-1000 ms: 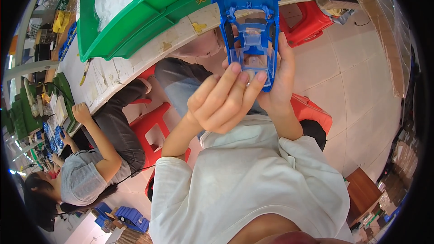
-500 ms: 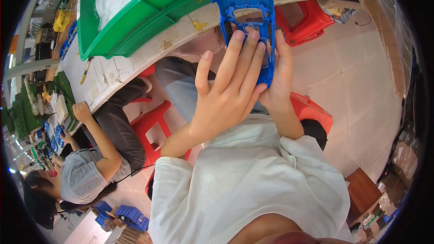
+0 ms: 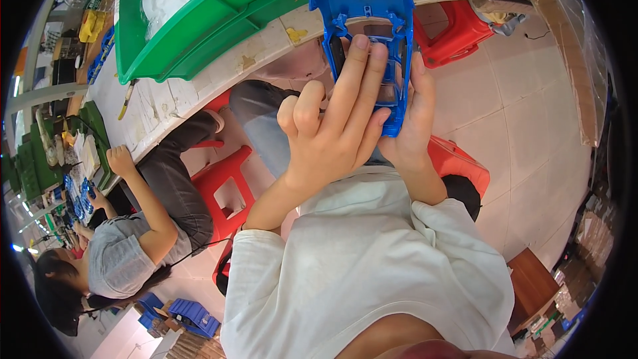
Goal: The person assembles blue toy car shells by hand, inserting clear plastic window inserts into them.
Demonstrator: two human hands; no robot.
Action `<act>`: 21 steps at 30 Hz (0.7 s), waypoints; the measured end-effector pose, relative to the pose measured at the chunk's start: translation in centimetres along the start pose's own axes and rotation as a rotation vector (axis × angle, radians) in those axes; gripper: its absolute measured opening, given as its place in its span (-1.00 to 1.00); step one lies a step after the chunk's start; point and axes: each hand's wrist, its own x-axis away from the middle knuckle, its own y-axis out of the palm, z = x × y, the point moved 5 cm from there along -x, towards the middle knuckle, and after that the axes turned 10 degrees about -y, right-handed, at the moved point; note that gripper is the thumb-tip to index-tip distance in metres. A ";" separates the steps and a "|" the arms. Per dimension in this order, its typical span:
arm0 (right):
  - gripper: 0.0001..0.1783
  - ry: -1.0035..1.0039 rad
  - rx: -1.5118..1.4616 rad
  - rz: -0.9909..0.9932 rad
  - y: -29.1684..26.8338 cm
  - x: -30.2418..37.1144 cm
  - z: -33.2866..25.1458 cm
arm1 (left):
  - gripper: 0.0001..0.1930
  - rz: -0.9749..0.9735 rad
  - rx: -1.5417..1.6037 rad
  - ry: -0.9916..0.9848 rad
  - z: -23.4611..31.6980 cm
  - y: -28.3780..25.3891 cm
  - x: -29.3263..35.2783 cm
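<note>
A blue plastic toy car body shell (image 3: 363,8), hollow side up, is held out in front of me at the table's edge. My right hand (image 3: 413,119) is wrapped around its right side, with the fingers partly hidden behind it. Into the shell reach two stretched fingers of my left hand (image 3: 332,116), pressed on its inside. The left thumb lies against the near end, while the other two left fingers are curled in beside the shell. Something clear, like a window piece (image 3: 387,96), shows inside next to the left fingers. What lies under those fingers is hidden.
A green crate (image 3: 199,36) holding white bagging stands on the worn white table (image 3: 169,103). At left a seated co-worker (image 3: 133,246) has a hand on the table edge. Red stools (image 3: 226,183) stand beneath and beside me. Blue bins (image 3: 193,316) sit lower left.
The toy car shell has turned slightly and shifted a little to the right and nearer. The outer two fingers of my left hand have curled in; they were stretched before.
</note>
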 end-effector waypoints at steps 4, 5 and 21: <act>-0.45 -0.041 0.311 0.017 0.1 -0.1 -0.2 | -0.60 -0.015 0.025 0.002 -0.2 -0.1 0.0; -0.45 -0.039 0.311 0.017 0.0 -0.1 -0.2 | -0.60 -0.016 0.024 0.000 -0.2 -0.1 0.0; -0.44 0.093 0.018 0.066 0.1 -0.9 0.9 | -0.61 -0.022 0.080 -0.080 -0.1 -1.0 0.4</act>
